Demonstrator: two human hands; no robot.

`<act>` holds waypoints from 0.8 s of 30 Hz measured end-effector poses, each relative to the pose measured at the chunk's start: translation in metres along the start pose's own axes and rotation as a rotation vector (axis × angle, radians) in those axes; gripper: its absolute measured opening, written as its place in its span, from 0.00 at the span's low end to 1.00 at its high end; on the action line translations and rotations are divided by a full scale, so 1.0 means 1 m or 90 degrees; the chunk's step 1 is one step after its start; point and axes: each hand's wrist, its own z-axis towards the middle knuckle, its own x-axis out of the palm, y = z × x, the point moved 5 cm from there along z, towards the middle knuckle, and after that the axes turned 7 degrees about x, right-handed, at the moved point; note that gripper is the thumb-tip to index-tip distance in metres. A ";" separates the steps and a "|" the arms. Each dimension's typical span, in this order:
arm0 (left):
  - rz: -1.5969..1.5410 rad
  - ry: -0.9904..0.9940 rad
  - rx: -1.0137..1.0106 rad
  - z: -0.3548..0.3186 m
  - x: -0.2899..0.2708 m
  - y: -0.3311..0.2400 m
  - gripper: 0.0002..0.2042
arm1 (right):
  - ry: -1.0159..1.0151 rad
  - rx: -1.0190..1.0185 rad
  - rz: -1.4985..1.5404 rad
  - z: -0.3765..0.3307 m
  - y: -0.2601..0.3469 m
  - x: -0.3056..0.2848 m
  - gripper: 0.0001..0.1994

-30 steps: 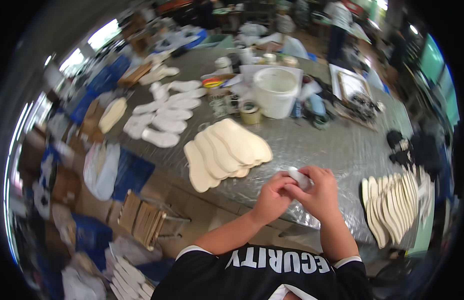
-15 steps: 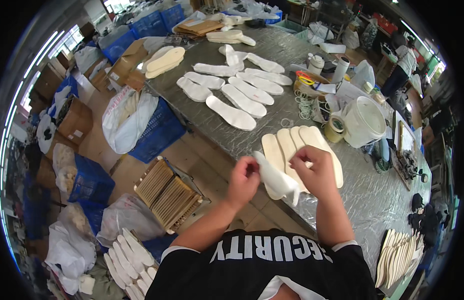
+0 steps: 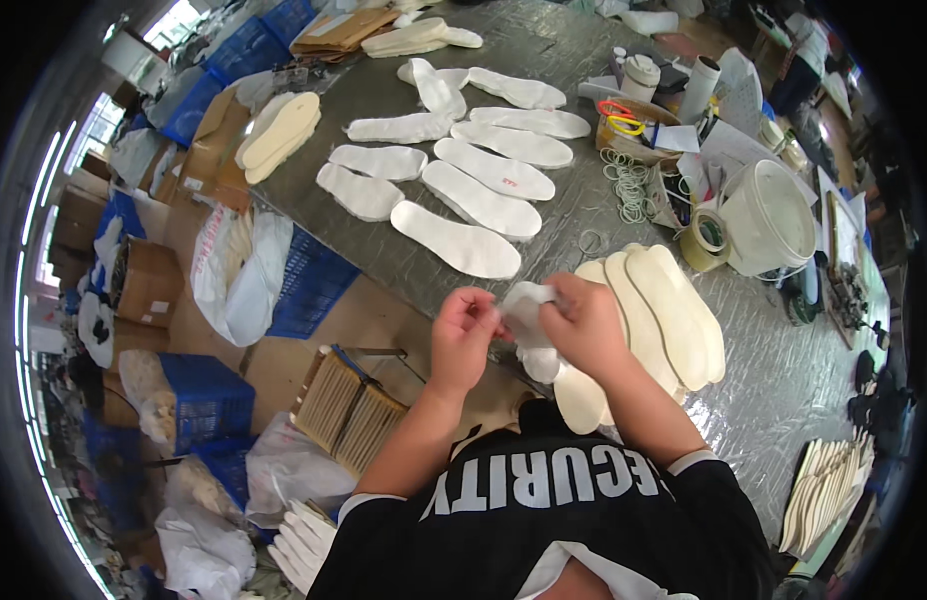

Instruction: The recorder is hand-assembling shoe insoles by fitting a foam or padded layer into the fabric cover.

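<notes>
A soft white insole is held up, bent, over the table's near edge. My right hand pinches its upper right side. At its left edge, the fingers of my left hand are curled and pinched on the rim, slightly blurred. Below and to the right lie cream insoles, fanned out and overlapping; one pokes out under my right wrist. Farther up the table, several white insoles are spread flat, one bearing a red mark. The lower part of the held insole is partly covered by my hands.
A white bucket, tape roll, rubber bands and a box with yellow-handled scissors crowd the table's right side. Left of the table stand a blue crate with a white bag and a slatted stool. Stacked insoles sit lower right.
Both hands have moved up and closer together, carrying the white insole off the cream ones. It is now bent between my fingers. The view has shifted a little.
</notes>
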 end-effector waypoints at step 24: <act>0.748 0.206 -0.322 0.153 -0.159 0.066 0.25 | -0.332 0.255 0.708 -0.014 -0.018 -0.066 0.15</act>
